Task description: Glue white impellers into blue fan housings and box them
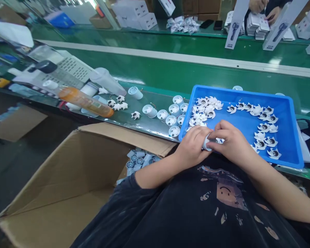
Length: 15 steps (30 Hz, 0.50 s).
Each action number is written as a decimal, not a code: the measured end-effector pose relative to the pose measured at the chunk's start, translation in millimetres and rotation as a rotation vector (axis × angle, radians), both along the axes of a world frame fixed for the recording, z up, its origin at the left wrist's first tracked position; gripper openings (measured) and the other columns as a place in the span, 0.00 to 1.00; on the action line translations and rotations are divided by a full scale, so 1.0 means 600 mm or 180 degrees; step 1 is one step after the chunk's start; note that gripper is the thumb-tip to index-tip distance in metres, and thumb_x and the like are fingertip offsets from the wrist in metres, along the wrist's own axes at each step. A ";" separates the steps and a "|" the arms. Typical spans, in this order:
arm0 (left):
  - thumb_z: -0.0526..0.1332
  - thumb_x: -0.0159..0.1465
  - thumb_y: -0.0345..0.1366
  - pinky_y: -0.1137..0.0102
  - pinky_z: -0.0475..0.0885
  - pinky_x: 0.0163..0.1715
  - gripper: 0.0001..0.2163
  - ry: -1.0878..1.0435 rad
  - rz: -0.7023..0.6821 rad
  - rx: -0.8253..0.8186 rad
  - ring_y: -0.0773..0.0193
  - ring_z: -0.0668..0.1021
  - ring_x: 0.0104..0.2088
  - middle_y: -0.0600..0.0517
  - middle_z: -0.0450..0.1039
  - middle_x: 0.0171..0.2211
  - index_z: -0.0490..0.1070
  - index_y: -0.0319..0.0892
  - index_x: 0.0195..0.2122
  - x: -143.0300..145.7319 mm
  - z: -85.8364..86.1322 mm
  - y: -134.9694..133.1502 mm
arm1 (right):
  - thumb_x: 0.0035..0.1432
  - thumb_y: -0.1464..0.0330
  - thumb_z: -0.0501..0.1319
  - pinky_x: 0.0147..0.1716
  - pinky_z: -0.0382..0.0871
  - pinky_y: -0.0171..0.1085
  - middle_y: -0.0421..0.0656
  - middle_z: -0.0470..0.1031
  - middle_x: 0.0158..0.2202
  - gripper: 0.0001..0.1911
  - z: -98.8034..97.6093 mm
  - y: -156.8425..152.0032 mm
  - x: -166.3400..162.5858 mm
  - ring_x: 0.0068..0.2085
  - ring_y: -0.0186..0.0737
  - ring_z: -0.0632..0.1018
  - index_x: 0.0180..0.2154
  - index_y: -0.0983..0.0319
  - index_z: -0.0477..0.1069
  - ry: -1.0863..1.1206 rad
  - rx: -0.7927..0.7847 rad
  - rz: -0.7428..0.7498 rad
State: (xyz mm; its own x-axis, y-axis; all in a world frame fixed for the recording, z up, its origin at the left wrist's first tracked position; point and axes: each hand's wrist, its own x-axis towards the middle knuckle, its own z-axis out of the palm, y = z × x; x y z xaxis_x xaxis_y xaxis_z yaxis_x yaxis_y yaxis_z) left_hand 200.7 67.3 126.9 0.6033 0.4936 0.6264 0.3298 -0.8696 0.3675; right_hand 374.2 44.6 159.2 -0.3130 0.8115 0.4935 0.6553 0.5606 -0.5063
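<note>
My left hand (193,144) is wrapped around a small light-blue motor housing (206,142), its open end turned toward my right hand (228,139). The right thumb and fingers pinch together at the housing's mouth; what they hold is mostly hidden. Both hands are over the near edge of a blue tray (237,137). Inside the tray lie many white fan wheels (263,127) with dark hubs, grouped along the left and right sides. Left of the tray, several light-blue housings (171,120) stand on the green bench, with white parts visible in their open tops.
An open cardboard box (67,175) at my left holds more light-blue parts (139,160). An orange bottle (85,101) lies on the bench near loose fan wheels (135,115). Across the green conveyor (155,65), another person's hands (272,15) handle stacked white cards beside standing white boxes (234,26).
</note>
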 end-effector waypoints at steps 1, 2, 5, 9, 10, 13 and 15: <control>0.54 0.70 0.37 0.56 0.70 0.55 0.14 0.0050 -0.0101 -0.0019 0.53 0.76 0.50 0.43 0.74 0.46 0.61 0.39 0.55 0.000 0.003 0.000 | 0.58 0.72 0.68 0.28 0.64 0.33 0.40 0.63 0.31 0.04 -0.003 -0.003 0.004 0.31 0.32 0.69 0.31 0.62 0.75 0.0046 0.0022 -0.0019; 0.54 0.71 0.39 0.56 0.70 0.55 0.15 0.0128 -0.0241 -0.0049 0.53 0.76 0.49 0.43 0.74 0.46 0.61 0.39 0.55 -0.001 0.007 0.007 | 0.60 0.70 0.66 0.29 0.65 0.34 0.41 0.64 0.31 0.04 -0.004 -0.008 0.011 0.32 0.33 0.70 0.32 0.62 0.76 0.0067 0.0072 -0.0054; 0.64 0.65 0.50 0.54 0.67 0.58 0.22 0.0392 -0.0208 -0.0181 0.50 0.73 0.54 0.43 0.71 0.52 0.66 0.43 0.53 -0.008 0.022 0.086 | 0.67 0.67 0.60 0.37 0.69 0.36 0.45 0.67 0.41 0.07 -0.003 -0.043 0.043 0.40 0.37 0.72 0.43 0.61 0.76 0.0206 0.0261 -0.0263; 0.70 0.59 0.45 0.53 0.57 0.64 0.26 0.0542 0.1495 -0.0884 0.45 0.64 0.62 0.39 0.61 0.60 0.67 0.41 0.56 0.011 0.033 0.290 | 0.65 0.73 0.60 0.44 0.68 0.37 0.45 0.68 0.46 0.11 0.008 -0.105 0.083 0.46 0.38 0.71 0.48 0.56 0.75 0.0699 0.0593 -0.1134; 0.66 0.63 0.42 0.56 0.58 0.64 0.28 0.0639 0.1778 -0.1275 0.48 0.64 0.63 0.37 0.59 0.61 0.60 0.38 0.61 0.025 0.032 0.337 | 0.64 0.74 0.60 0.44 0.68 0.38 0.45 0.68 0.45 0.12 0.011 -0.119 0.087 0.46 0.38 0.72 0.47 0.55 0.75 0.0769 0.0689 -0.1254; 0.62 0.64 0.35 0.58 0.65 0.59 0.36 0.1071 0.1741 -0.1994 0.48 0.69 0.60 0.31 0.62 0.60 0.45 0.30 0.67 0.074 0.018 0.424 | 0.63 0.75 0.59 0.41 0.71 0.40 0.46 0.67 0.44 0.17 0.017 -0.152 0.091 0.44 0.40 0.72 0.51 0.54 0.73 0.0618 0.0864 -0.0968; 0.67 0.59 0.34 0.54 0.67 0.57 0.38 0.1353 0.1330 -0.2045 0.44 0.72 0.57 0.29 0.65 0.59 0.49 0.29 0.66 0.092 0.012 0.441 | 0.59 0.77 0.59 0.38 0.74 0.44 0.48 0.66 0.45 0.26 0.019 -0.176 0.095 0.43 0.43 0.73 0.57 0.50 0.69 0.0350 0.1047 -0.0768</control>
